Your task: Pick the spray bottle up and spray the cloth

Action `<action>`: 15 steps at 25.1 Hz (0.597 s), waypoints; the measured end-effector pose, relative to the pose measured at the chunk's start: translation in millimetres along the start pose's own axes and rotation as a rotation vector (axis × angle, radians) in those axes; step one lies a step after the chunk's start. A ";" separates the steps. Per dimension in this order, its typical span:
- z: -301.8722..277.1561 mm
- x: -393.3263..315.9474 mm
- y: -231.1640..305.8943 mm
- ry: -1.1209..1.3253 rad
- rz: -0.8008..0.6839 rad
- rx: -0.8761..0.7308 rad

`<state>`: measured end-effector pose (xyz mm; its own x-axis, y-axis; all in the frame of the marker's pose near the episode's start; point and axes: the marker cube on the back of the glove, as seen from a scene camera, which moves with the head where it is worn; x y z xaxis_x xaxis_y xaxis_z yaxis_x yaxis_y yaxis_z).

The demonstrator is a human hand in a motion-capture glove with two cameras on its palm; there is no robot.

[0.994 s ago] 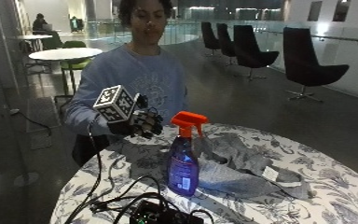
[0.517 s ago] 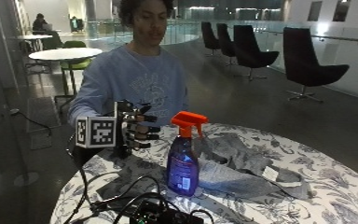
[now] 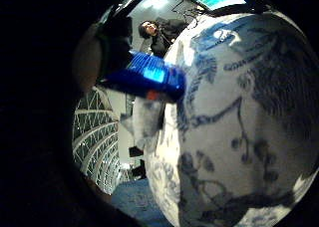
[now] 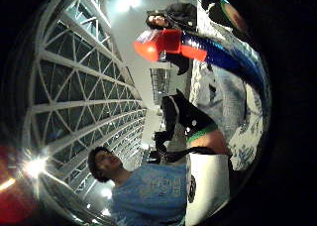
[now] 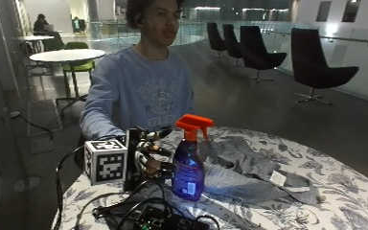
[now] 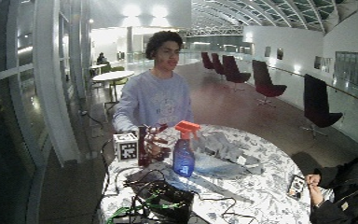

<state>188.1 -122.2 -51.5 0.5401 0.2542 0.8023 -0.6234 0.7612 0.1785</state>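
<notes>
A blue spray bottle (image 5: 188,167) with an orange trigger head (image 5: 194,123) stands upright on the flower-patterned round table (image 5: 337,201). A crumpled grey cloth (image 5: 247,165) lies just behind and beside it. My gloved right hand (image 5: 148,158) hovers low over the table on the side of the bottle away from the cloth. Its fingers are spread and reach toward the bottle's body without closing round it. In the little finger side palm view the bottle (image 3: 144,77) shows apart from the palm, with the cloth (image 3: 144,120) beyond it. The thumb side palm view shows the bottle (image 4: 213,52) and its orange head (image 4: 153,43).
A black device with a tangle of cables (image 5: 152,218) lies at the table's front edge, close to the bottle's foot. A white tag (image 5: 277,177) sits on the cloth. The table's rim runs just below my hand.
My hand has dropped from chest height to table level and come in beside the bottle. The bottle and the cloth have stayed where they were.
</notes>
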 end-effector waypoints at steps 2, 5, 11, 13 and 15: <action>5.3 5.0 -15.3 0.011 0.003 -0.004; 13.6 9.9 -34.9 0.017 -0.001 -0.028; 31.6 20.8 -55.7 0.030 -0.040 -0.091; 40.7 25.8 -53.9 0.019 -0.063 -0.122; 51.4 30.9 -48.8 0.003 -0.081 -0.140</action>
<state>206.1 -182.1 -6.2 0.5877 0.1901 0.7864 -0.4924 0.8553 0.1613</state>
